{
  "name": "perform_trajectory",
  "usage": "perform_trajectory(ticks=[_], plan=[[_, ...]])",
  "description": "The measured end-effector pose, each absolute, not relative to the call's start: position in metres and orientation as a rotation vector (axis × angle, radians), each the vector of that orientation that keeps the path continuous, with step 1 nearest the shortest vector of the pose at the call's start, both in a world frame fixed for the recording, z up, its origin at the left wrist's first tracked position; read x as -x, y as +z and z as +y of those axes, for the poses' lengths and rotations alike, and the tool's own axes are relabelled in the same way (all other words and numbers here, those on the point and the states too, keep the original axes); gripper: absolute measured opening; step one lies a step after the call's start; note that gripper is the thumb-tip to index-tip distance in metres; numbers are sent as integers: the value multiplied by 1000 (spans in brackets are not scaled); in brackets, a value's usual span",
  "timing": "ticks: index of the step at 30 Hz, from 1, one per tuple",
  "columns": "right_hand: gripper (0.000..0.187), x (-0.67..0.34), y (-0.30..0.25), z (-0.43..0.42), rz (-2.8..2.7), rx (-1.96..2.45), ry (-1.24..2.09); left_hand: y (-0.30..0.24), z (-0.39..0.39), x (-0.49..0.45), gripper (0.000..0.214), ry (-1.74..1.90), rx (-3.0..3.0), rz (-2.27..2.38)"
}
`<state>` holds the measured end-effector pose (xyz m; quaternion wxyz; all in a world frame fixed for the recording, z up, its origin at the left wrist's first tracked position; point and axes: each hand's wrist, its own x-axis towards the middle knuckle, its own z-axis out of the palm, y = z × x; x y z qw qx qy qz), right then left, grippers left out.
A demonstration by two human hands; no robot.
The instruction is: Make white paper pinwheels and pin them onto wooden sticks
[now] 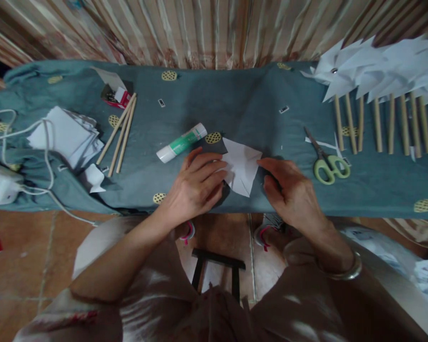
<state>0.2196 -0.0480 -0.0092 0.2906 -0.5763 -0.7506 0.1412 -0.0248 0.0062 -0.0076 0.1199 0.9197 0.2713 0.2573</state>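
A cut white paper square (243,167) with folded flaps lies on the grey-blue cloth (235,99) near the table's front edge. My left hand (196,183) rests on its left side, fingers stretched flat and pressing the paper down. My right hand (288,190) touches the paper's right edge with its fingertips, fingers curled. A glue stick (181,142) with a green label lies just beyond my left hand.
Green-handled scissors (324,159) lie right of my right hand. Finished paper pinwheels on sticks (378,95) fill the far right. Three loose sticks (119,130), a stack of white paper (67,135) and a white device with cable (0,185) sit at left.
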Motion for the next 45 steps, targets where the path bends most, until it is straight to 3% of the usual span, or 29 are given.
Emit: perform_trajectory(ticks=[23,28,33,45], plan=[[45,-214,-9,-59,-2064,1479,482,-18,-9,-7,16,759,-2901,682],[36,-213,-7,-63,-2059,1463,457,-12,-7,-2,7,881,-2822,686],[12,-209,-3,-66,-2025,1423,485,-8,-14,2,10,811,-2721,686],[12,-205,-2,-64,-2016,1354,635,-10,-26,8,16,657,-2711,651]])
